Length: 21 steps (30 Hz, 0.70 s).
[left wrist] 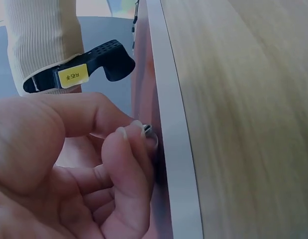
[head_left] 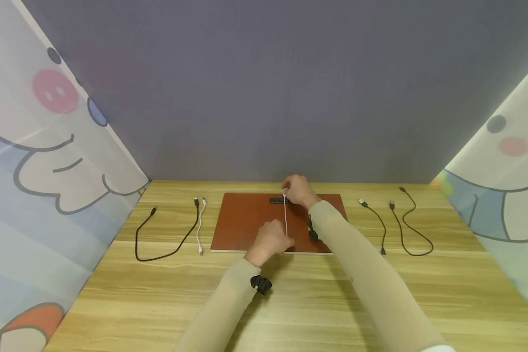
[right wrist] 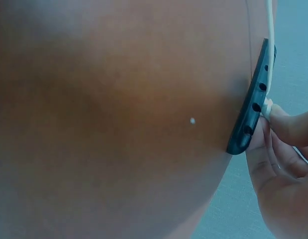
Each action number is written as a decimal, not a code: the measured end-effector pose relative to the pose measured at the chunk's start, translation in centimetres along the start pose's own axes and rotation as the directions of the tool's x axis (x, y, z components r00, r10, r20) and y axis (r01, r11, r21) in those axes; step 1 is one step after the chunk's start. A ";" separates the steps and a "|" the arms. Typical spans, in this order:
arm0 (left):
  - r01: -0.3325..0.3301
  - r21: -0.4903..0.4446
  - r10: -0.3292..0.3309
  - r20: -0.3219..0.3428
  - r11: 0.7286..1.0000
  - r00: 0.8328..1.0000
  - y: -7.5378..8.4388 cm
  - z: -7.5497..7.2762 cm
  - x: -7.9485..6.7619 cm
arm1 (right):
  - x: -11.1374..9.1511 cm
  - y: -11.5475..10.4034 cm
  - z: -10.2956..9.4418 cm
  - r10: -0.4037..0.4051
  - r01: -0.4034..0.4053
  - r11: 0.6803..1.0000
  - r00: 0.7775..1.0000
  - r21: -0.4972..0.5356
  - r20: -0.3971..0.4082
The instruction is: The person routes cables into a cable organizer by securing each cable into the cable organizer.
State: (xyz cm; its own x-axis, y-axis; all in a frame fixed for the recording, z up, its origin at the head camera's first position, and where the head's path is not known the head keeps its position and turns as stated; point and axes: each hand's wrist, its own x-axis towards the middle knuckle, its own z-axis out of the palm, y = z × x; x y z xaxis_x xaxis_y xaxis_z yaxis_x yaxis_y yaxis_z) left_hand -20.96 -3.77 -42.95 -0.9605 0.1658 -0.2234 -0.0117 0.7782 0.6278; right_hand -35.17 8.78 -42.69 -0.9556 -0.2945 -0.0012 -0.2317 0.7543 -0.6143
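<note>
A white charging cable point(head_left: 285, 217) runs taut, front to back, over a reddish-brown board point(head_left: 239, 222). Its far end is pinched between thumb and fingers of my right hand point(head_left: 300, 190), right at a black cable holder point(head_left: 275, 200) near the board's back edge. In the right wrist view this cable holder point(right wrist: 249, 109) shows a row of holes, with the white cable point(right wrist: 270, 50) passing along it. My left hand point(head_left: 270, 239) pinches the near end by the board's front edge. A small metal plug tip point(left wrist: 148, 129) peeks out from its fingertips in the left wrist view.
Left of the board lie a black cable point(head_left: 158, 257) and a short white cable point(head_left: 199, 230). On the right are a short black cable point(head_left: 383, 227) and a longer looped one point(head_left: 415, 254). A grey partition point(head_left: 264, 98) rises behind the wooden table point(head_left: 312, 313).
</note>
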 end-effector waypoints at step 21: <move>0.001 0.117 0.003 -0.029 0.993 1.000 1.0 0.5 0.3 | 0.8 -0.2 0.5 0.061 -0.058 0.997 0.997 -0.055 0.043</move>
State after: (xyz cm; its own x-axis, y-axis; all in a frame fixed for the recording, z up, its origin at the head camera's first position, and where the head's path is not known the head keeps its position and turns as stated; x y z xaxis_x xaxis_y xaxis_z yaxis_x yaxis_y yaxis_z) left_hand -21.08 -2.68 -42.79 -0.9683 0.1502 -0.1998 0.0204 0.8441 0.5358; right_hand -35.77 8.11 -42.92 -0.9593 -0.2728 -0.0723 -0.1851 0.8016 -0.5685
